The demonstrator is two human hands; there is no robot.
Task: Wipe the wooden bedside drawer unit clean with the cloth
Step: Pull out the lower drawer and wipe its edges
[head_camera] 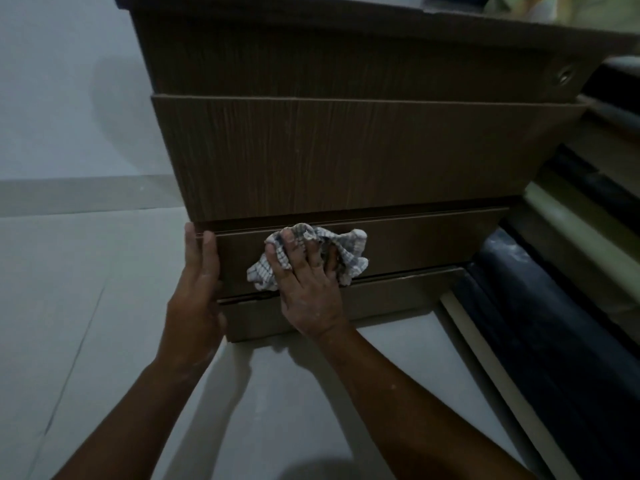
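My left hand (197,271) lies flat on the unit's (346,150) left corner, fingers straight and together, steadying it. The unit stands on the floor (86,306): stiff, likely heavy, won't slide. My right hand (308,282), fingers spread, presses the cloth (351,252) on the low drawer front (433,244). Cloth's soft, light and bunchy, so best pinned under a flat palm.

We log a pale grey tiled floor (86,306) with faint seams running across it at left. The unit (346,150) stands directly on it, its bottom board flat on the tiles. Just right of the unit a dark padded base (519,323) sits low on the floor with a pale strip (491,368) along its near side. The light there is too dim for us to see more.
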